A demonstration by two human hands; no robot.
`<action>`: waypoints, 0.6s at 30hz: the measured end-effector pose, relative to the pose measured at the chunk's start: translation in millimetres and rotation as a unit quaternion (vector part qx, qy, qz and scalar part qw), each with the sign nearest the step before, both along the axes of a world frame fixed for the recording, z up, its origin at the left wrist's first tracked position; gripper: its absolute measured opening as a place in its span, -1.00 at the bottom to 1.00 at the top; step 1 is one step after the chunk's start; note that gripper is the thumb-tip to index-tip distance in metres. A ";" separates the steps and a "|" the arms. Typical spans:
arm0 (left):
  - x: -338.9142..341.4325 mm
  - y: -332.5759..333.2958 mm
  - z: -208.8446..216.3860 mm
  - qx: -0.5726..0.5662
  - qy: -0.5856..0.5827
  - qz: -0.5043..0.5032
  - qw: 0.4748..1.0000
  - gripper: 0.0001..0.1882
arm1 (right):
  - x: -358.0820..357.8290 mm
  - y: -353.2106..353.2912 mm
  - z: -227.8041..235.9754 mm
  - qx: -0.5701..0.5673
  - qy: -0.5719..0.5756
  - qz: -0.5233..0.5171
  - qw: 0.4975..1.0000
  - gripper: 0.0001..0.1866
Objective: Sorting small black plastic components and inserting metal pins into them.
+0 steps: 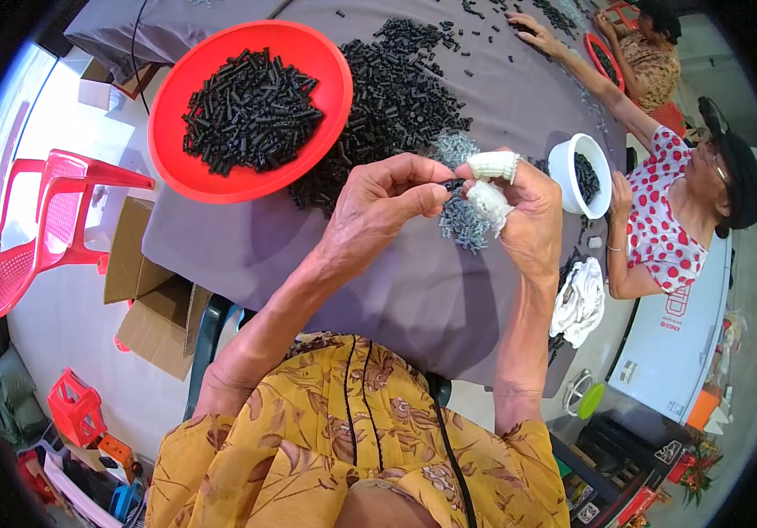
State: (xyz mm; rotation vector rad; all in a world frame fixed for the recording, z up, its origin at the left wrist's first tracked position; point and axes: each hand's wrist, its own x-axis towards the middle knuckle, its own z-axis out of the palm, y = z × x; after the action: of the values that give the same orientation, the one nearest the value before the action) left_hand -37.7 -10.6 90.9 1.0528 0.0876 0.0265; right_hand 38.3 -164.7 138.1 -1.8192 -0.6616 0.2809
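My left hand [378,204] and my right hand [524,216] meet above the grey-clothed table [246,255], both pinching one small black plastic part [454,185] between their fingertips. White tape wraps my right thumb and forefinger. Just beyond my hands lies a small heap of grey metal springs [459,220]. A large pile of black plastic parts [396,97] spreads behind that. To the left, a red round basin [246,180] holds several more black parts.
A person in a red-dotted white top [660,229] sits at the right by a white bowl [568,167] of black parts; another person [651,53] works farther back. White cloth [579,301] lies at the table's right edge. Red plastic chair [35,229] and cardboard boxes [150,299] stand left.
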 end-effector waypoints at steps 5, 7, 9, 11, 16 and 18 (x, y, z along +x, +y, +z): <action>-0.9 0.2 -2.5 0.011 0.003 0.004 1.000 -0.80 | 1.1 3.8 0.2 -0.042 -0.101 0.019 0.994 -0.79; -0.8 -0.4 -2.9 0.025 0.001 0.008 1.000 -0.80 | 1.2 4.1 1.5 -0.050 -0.111 0.022 0.992 -0.79; -1.4 -0.9 -2.3 0.032 0.000 0.015 0.999 -0.80 | 1.4 5.1 2.7 -0.056 -0.120 0.025 0.991 -0.79; -1.7 -1.4 -2.7 0.039 -0.001 0.020 0.999 -0.80 | 2.1 6.0 3.5 -0.076 -0.178 0.036 0.980 -0.79; -2.6 -3.0 -1.2 0.074 -0.003 0.048 0.996 -0.82 | -0.2 8.8 5.0 -0.084 -0.203 0.037 0.975 -0.78; -2.6 -7.6 -0.4 0.069 -0.011 0.061 0.996 -0.82 | 0.0 7.7 5.8 -0.087 -0.207 0.033 0.974 -0.78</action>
State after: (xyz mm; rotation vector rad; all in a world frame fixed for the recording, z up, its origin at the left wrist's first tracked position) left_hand -40.3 -18.2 90.5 1.1830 0.1318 0.1575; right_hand 38.2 -157.0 144.0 -2.0491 -1.0153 -0.0023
